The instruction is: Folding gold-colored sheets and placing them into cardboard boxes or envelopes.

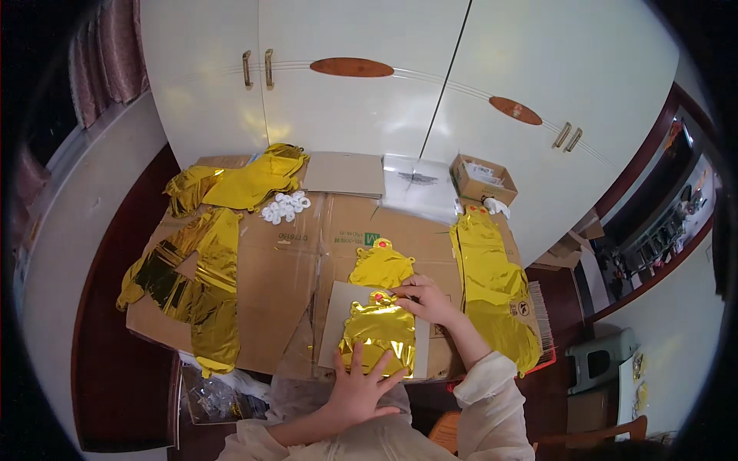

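Note:
A flat gold foil balloon (378, 330) with a small red spot lies on a grey card (332, 326) at the front middle of the cardboard-covered table. Another gold foil piece (381, 266), also with a red spot, shows just past the card's far edge; whether the two are joined I cannot tell. Over the near part of the foil, my left hand (360, 396) rests flat with its fingers spread. My right hand (429, 301) has its fingers curled and pinched at the balloon's upper right edge, by the card's far right corner.
Gold foil sheets lie in heaps at the left (215, 284) and right (492, 284). At the back are white rings (285, 207), a stack of grey cards (346, 173), clear plastic bags (419, 192) and a small carton (483, 180). White cabinets (354, 107) stand behind.

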Available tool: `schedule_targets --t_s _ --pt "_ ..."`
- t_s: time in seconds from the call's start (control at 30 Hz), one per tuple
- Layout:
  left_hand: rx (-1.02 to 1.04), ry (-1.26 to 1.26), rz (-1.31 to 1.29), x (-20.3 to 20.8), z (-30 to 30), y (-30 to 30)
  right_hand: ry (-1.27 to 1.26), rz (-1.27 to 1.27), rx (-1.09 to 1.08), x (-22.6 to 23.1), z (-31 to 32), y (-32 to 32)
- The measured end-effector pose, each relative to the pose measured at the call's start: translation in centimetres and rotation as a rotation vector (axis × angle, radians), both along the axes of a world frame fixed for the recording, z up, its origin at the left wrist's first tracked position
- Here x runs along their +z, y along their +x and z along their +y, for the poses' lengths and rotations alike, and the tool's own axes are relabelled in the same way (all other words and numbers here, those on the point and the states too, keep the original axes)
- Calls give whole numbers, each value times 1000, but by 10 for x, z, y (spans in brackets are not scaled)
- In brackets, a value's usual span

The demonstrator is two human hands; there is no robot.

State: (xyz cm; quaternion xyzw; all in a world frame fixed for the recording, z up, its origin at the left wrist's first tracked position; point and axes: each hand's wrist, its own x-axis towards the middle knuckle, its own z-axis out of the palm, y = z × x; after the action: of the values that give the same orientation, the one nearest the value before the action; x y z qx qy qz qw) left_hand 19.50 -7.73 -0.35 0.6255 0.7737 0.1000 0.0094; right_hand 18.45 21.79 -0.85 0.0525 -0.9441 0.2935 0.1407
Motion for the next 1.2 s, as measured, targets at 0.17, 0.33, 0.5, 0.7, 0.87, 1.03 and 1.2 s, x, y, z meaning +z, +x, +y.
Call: schedule_targets --t_s 0.17,0.33,0.5,0.7,0.87,1.03,1.2 --pt "44 -14 -6 1 4 4 -5 -23 -24 -2 0 2" --pt "35 -21 32 -4 4 2 74 6 -53 11 -4 16" --pt "33 -14 47 -3 3 2 256 -201 8 31 -39 65" --pt "40 -35 57 -4 3 3 288 -238 -18 22 -48 74" --pt "41 -23 41 -1 3 3 278 -232 -78 16 -41 70" --pt "41 -19 58 -1 1 2 339 -222 -151 20 -36 57" --pt "52 -28 53 2 1 4 378 -173 -219 16 -29 43"
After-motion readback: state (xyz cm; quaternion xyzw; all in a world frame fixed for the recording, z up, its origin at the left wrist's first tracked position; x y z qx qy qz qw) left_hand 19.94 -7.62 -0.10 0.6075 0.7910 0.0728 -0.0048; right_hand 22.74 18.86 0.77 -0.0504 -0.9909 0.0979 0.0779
